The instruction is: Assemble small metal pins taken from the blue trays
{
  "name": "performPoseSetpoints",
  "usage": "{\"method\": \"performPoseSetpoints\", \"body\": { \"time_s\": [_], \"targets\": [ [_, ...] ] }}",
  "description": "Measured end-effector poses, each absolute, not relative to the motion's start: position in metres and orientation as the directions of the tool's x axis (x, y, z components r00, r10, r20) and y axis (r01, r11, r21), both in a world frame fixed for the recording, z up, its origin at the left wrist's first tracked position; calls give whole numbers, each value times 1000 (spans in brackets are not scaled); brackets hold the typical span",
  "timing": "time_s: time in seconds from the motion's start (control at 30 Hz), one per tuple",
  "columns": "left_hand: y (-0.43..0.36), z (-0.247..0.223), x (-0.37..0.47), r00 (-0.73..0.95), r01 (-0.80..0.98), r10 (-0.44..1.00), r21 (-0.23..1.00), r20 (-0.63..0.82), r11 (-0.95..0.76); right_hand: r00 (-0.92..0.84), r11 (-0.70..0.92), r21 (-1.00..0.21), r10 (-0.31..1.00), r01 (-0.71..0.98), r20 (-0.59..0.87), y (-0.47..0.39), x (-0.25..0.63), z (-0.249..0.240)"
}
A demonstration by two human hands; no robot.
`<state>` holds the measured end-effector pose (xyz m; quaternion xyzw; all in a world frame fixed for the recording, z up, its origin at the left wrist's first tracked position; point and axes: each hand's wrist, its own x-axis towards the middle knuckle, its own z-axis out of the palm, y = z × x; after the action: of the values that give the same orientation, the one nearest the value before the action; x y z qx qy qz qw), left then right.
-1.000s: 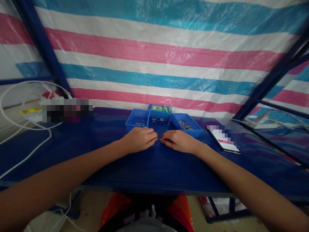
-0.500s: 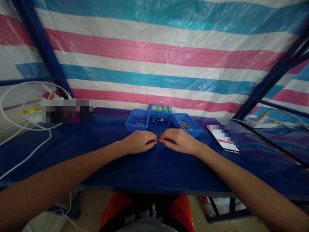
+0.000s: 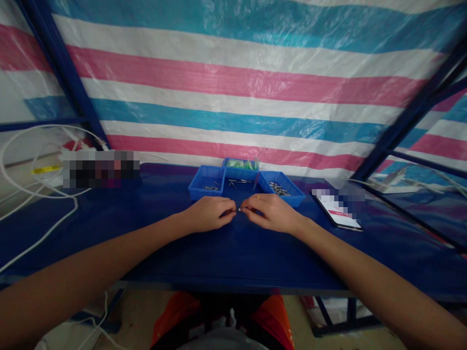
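My left hand (image 3: pixel 213 214) and my right hand (image 3: pixel 270 213) meet fingertip to fingertip just above the blue table (image 3: pixel 233 257). Between them shows a tiny shiny metal piece (image 3: pixel 239 209), pinched at the right fingertips and reaching toward the left ones; its kind is too small to tell. The left fingers are closed, and what they hold is hidden. Behind my left hand is a blue bin (image 3: pixel 195 187) with a few small metal parts (image 3: pixel 211 188). Behind my right hand, another blue bin (image 3: pixel 297 197) holds many metal parts (image 3: pixel 279 189).
Several thin metal pieces (image 3: pixel 232 183) lie on the table between the bins. A third blue bin (image 3: pixel 241 173) at the back contains green plastic packaging (image 3: pixel 241 164). A phone (image 3: pixel 337 211) lies at right. White cables (image 3: pixel 69 218) loop at left, and a striped sheet (image 3: pixel 233 87) hangs behind.
Both hands stay almost in place, fingertips together. A little more of the small metal piece shows between them.
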<state>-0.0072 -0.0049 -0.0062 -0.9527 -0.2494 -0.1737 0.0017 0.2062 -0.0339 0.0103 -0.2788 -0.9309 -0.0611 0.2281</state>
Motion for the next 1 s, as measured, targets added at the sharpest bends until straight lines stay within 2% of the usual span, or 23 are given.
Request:
{"method": "performPoseSetpoints", "body": {
  "time_s": [0.17,0.4,0.7,0.87,1.0],
  "targets": [
    [-4,-2,-10,771,525,520,96,367,-846,-706,771,-6,586,637,397,-28,211,11],
    [-5,1,-10,753,541,532,96,387,-835,-711,744,-8,641,668,287,-24,211,7],
    [-11,1,-8,833,421,352,-77,427,-904,-759,779,-14,615,627,214,-27,206,4],
    [-8,1,-8,783,546,461,-105,418,-831,-693,718,11,669,696,268,-24,208,4],
    [-3,-2,-8,747,608,544,-61,383,-792,-662,705,-3,667,709,340,-23,210,6]
  ]
}}
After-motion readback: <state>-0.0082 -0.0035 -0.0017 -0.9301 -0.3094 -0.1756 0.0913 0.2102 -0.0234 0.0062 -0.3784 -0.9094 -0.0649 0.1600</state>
